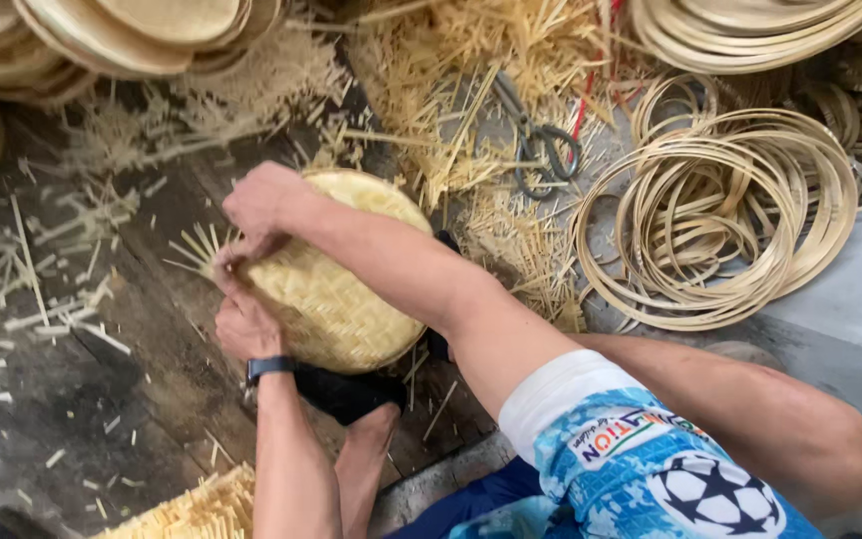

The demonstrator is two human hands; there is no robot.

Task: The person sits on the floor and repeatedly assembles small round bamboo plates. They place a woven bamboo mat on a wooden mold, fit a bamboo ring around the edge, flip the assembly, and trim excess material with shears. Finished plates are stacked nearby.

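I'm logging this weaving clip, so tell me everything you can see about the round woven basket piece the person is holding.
The woven basket piece is a round, shallow, pale yellow disc of flat strips plaited in a tight herringbone-like pattern, seemingly bamboo. Loose strip ends stick out unfinished at its left edge. It sits tilted over the dark wooden floor, above the person's foot. The right hand reaches over it and presses its upper left rim; the left hand grips the lower left rim. The right forearm crosses and hides part of it.

i have one view only, from the camera on the person's head. it looks steeply down, close over the forearms, at the woven basket (336,289) and the littered floor (72,399), with bamboo hoops (720,220) upper right.
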